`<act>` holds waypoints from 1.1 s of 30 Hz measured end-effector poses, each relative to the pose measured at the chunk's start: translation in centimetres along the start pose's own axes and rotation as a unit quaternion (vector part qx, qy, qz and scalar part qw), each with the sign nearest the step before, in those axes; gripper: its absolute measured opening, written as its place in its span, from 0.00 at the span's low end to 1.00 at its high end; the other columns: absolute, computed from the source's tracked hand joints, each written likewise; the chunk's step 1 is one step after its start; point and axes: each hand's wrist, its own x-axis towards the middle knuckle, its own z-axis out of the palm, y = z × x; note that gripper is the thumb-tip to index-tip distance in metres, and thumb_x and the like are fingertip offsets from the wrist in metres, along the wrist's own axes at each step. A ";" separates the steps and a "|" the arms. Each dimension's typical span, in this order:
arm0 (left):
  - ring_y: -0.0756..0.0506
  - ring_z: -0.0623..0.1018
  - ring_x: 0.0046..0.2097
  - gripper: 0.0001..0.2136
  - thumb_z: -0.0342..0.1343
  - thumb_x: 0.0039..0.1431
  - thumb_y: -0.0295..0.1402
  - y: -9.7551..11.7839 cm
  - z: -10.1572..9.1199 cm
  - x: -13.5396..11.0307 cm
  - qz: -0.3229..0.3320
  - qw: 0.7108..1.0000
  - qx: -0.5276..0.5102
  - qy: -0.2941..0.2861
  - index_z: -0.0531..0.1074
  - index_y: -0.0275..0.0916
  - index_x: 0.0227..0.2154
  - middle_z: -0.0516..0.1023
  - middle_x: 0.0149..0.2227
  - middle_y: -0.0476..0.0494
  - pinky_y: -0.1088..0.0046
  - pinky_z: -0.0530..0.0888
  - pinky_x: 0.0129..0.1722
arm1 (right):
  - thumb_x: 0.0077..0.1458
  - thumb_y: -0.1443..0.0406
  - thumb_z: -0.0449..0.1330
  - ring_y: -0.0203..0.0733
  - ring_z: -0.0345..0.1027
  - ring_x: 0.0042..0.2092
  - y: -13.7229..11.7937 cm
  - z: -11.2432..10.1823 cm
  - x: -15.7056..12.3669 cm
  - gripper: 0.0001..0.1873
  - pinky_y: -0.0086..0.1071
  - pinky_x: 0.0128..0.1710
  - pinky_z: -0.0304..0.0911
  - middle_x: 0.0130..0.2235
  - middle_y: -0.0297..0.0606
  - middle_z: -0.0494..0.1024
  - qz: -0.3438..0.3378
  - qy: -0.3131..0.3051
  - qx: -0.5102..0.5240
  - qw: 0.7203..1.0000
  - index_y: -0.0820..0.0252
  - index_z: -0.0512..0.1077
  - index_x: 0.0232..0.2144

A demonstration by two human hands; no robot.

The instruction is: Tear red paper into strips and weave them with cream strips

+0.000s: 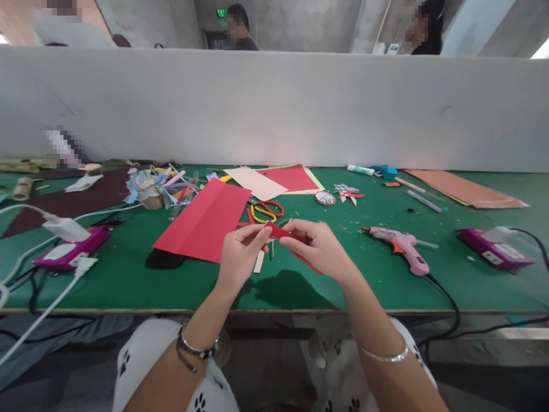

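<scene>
Between both hands, just above the green table, is a narrow red paper strip [278, 231]. My left hand [243, 252] pinches its left end between thumb and fingertips. My right hand [317, 246] is closed around the strip farther right, and its tail shows below the palm. Behind the hands lie scissors [266, 213] with red and yellow handles. A large folded sheet of red paper [206, 220] lies left of my left hand, partly over a black object [163, 259]. A small pale strip [259, 262] lies on the table under the hands.
A pink glue gun [398, 243] rests at right, its cord running off the front edge. Purple power strips [72, 249] with cables stand at both sides. Craft scraps [156, 186], a glue stick [360, 170] and orange sheets [467, 187] lie behind, before a white partition [274, 109]. People sit beyond it.
</scene>
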 end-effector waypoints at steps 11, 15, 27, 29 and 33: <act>0.52 0.69 0.20 0.08 0.54 0.48 0.35 1.1 -0.4 -0.2 0.010 1.000 0.021 -0.001 0.74 0.36 0.21 0.68 0.14 0.52 0.80 0.67 0.22 | 0.55 0.66 0.47 0.29 0.59 0.20 -0.6 -0.5 -0.1 0.15 0.23 0.23 0.54 0.19 0.30 0.69 -0.041 -0.045 -0.061 0.996 0.62 0.64 0.19; 0.53 0.69 0.21 0.08 0.53 0.49 0.33 1.4 -0.5 -0.3 0.027 0.999 0.025 -0.008 0.74 0.36 0.21 0.68 0.15 0.52 0.80 0.68 0.23 | 0.57 0.67 0.44 0.29 0.64 0.22 -0.7 -0.4 -0.2 0.14 0.23 0.25 0.58 0.22 0.32 0.71 -0.030 -0.077 -0.026 0.996 0.62 0.64 0.22; 0.53 0.71 0.21 0.06 0.55 0.47 0.32 1.8 -0.5 -0.7 0.033 0.999 0.016 0.001 0.75 0.37 0.26 0.73 0.19 0.50 0.80 0.70 0.22 | 0.56 0.62 0.47 0.27 0.56 0.15 -1.4 0.5 -0.6 0.13 0.22 0.16 0.51 0.16 0.27 0.65 -0.001 -0.016 0.008 1.000 0.60 0.61 0.22; 0.52 0.72 0.20 0.05 0.57 0.46 0.32 2.0 -0.6 -0.8 0.021 1.000 0.002 0.006 0.75 0.37 0.25 0.73 0.18 0.51 0.79 0.70 0.22 | 0.56 0.62 0.46 0.26 0.54 0.15 -1.5 0.3 -0.7 0.15 0.22 0.17 0.50 0.15 0.26 0.63 -0.018 -0.017 -0.010 1.000 0.60 0.61 0.20; 0.52 0.73 0.20 0.04 0.58 0.44 0.31 2.2 -0.7 -0.8 0.009 1.000 -0.015 0.002 0.75 0.37 0.24 0.73 0.16 0.52 0.79 0.71 0.21 | 0.57 0.63 0.45 0.26 0.55 0.16 -1.8 -0.1 -0.9 0.15 0.21 0.19 0.51 0.14 0.26 0.63 -0.032 -0.028 -0.032 0.999 0.60 0.61 0.20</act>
